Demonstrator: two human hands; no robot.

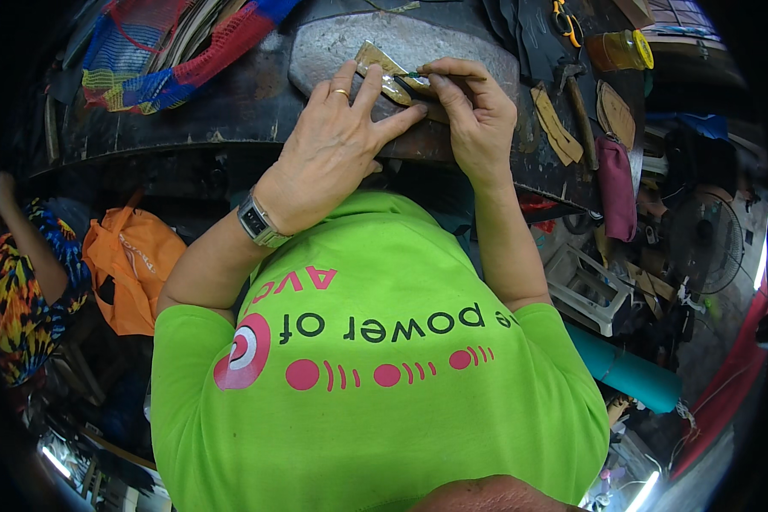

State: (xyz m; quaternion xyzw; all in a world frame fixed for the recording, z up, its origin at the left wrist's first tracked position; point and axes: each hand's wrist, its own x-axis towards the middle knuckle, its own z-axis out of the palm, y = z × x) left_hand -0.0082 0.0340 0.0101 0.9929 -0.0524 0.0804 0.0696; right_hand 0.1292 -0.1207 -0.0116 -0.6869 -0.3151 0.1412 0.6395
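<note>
My left hand [328,136], wearing a ring and a wristwatch, lies with its fingers spread over a shiny brown pattern piece [377,58], pressing it down. The piece looks like card covered in clear film. Beneath both is a grey stone slab [322,53] on the dark workbench. My right hand [480,115] is closed in a pinch on a slim, dark green pen-like tool [414,75], held almost level against the pattern piece. Its tip is too small to make out. A dark strip of material seems to lie under the piece, partly hidden by my fingers.
Right of the slab lie a hammer [578,115], brown card patterns [556,128], orange-handled scissors [567,21] and a yellow-lidded jar [619,51]. A colourful mesh bag [222,64] stands at the left. Another person's arm [36,243] shows at far left, near an orange bag [132,264].
</note>
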